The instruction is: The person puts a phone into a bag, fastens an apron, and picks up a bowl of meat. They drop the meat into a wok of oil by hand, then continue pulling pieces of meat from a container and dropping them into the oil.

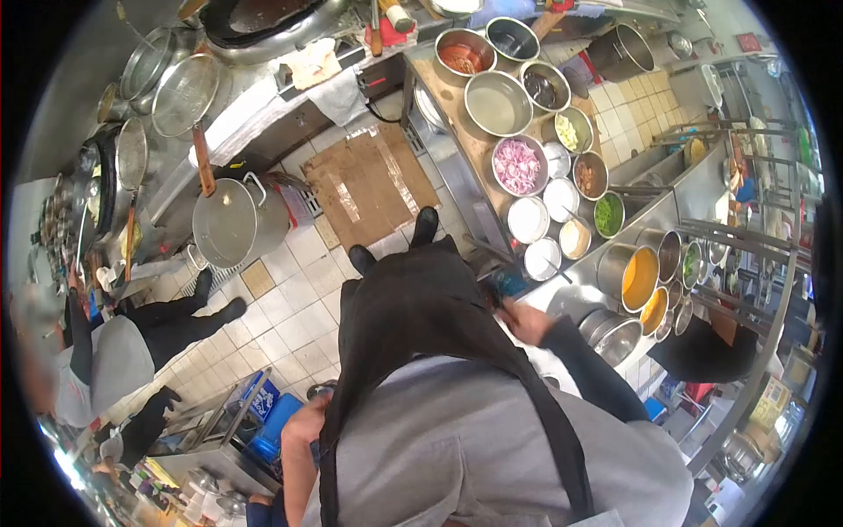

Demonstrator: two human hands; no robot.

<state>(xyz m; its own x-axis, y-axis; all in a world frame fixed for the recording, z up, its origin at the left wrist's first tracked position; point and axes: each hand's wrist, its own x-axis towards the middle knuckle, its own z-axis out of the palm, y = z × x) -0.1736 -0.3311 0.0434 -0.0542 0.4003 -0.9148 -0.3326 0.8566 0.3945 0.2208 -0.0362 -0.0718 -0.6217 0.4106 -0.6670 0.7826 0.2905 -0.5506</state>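
My left hand point(305, 423) hangs low beside my apron point(408, 307), with its fingertips hidden at the cloth's edge. A small shiny metal piece point(322, 387) shows right above those fingers. On the other side, my right hand point(525, 323) is at the prep counter's edge with its fingers curled in. Dark and teal shapes point(509, 283) lie just beyond the fingertips; I cannot tell what this hand holds. Closest on the counter are metal bowls stacked together point(610, 338) and a round white container point(542, 259).
Bowls of sliced red onion point(518, 165), chopped greens point(608, 214) and orange liquid point(639, 279) crowd the right-hand counter. A large pot point(230, 224) and a long-handled strainer point(186, 95) are by the range. Cardboard point(371, 184) covers floor tiles. Another person point(118, 356) stands at left.
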